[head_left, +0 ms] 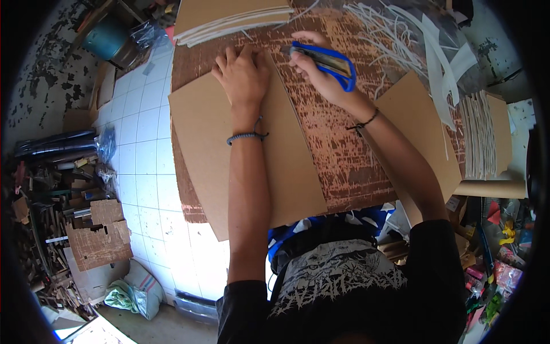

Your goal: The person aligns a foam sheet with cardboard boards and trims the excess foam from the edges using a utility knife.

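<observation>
My left hand (pixel 243 77) lies on a brown cardboard sheet (pixel 292 172) near its far edge. Its fingers are somewhat bent and rest on the surface, holding nothing. My right hand (pixel 314 71) grips a blue utility knife (pixel 335 64) just right of the sheet's far right edge. The knife's front end points toward the left hand; whether its blade is out is too small to tell. The sheet sits slightly askew on a scratched reddish-brown board (pixel 338 155) and sticks out past its near left edge.
Stacked cardboard sheets (pixel 229 20) lie at the far edge. White strips (pixel 395 40) pile up far right. Another cardboard sheet (pixel 418 109) is under my right forearm, with a stack of cardboard pieces (pixel 480 135) beyond. Scrap (pixel 100 241) fills the left floor.
</observation>
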Available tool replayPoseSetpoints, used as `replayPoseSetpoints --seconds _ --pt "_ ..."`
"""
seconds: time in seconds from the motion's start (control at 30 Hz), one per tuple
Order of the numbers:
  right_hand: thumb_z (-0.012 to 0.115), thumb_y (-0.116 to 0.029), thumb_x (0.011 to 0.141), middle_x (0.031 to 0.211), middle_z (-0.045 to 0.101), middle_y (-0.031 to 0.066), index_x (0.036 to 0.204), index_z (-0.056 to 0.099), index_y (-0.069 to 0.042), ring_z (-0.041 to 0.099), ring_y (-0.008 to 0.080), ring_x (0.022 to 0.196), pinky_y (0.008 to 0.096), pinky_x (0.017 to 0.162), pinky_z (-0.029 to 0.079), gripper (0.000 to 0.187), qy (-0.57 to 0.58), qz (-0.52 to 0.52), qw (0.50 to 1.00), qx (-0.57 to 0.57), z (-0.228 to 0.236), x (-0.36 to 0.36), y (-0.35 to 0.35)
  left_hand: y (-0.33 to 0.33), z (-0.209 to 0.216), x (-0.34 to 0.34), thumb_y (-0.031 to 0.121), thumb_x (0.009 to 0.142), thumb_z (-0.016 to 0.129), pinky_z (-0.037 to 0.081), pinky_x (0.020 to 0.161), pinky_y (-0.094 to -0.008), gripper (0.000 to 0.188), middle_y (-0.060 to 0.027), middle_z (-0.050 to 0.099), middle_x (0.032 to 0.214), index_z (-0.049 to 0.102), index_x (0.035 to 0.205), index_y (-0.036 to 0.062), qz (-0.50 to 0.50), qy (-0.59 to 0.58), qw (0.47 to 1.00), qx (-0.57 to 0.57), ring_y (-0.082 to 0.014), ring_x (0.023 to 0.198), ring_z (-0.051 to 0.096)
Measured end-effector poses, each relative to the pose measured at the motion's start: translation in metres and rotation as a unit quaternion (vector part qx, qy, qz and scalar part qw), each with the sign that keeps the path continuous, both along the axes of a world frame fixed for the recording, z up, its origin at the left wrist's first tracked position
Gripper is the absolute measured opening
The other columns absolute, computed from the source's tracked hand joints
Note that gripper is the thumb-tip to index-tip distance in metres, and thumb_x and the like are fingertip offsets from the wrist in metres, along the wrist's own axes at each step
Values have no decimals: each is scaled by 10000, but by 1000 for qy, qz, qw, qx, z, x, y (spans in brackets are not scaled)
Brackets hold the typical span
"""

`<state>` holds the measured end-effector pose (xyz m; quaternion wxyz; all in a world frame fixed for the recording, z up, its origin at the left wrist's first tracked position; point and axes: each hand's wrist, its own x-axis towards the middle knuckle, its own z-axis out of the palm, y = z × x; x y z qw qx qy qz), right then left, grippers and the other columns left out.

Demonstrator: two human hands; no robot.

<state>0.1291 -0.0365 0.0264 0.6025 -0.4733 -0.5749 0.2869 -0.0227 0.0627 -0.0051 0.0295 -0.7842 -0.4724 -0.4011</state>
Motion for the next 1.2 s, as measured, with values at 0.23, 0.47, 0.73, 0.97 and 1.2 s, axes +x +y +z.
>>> replayPoseSetpoints --seconds 0.23,0.47,0.73,0.97,1.2 --pt "627 -193 991 890 640 27 1217 543 -47 608 82 787 252 704 503 282 -4 -3 1000 -18 -22 -9 36 -2 1 -3 301 866 685 366 985 -520 154 -85 661 1080 770 969 223 18 -11 997 -68 -344 1081 555" --pt "634 -230 985 887 632 46 1202 571 -34 597 108 786 280 737 498 299 -90 -39 995 -10 -22 -11 33 -1 -1 -4 289 857 691 365 978 -512 158 -91 667 1073 774 973 220 14 -16 998 -66 -346 1075 554" --pt "643 -196 974 810 628 39 1156 585 -25 591 93 725 273 671 490 257 -92 -24 995 7 -18 -13 19 1 -4 -2 248 849 673 363 962 -510 141 -110 651 1030 767 920 171 11 -28 999 -31 -345 1046 546" --pt "655 -137 953 751 616 26 1144 585 -22 574 84 640 275 613 478 234 -66 -30 997 -26 -13 -27 -23 3 -4 -2 328 869 679 352 1004 -524 195 -99 666 1120 776 989 209 21 -2 997 -68 -355 1122 545" --pt "654 -125 945 792 676 83 1154 584 -14 671 126 697 280 634 506 247 -105 -52 993 -19 -10 -36 -64 2 -4 0 340 883 662 331 1037 -551 214 -119 651 1183 768 1018 212 17 6 997 -80 -362 1187 524"
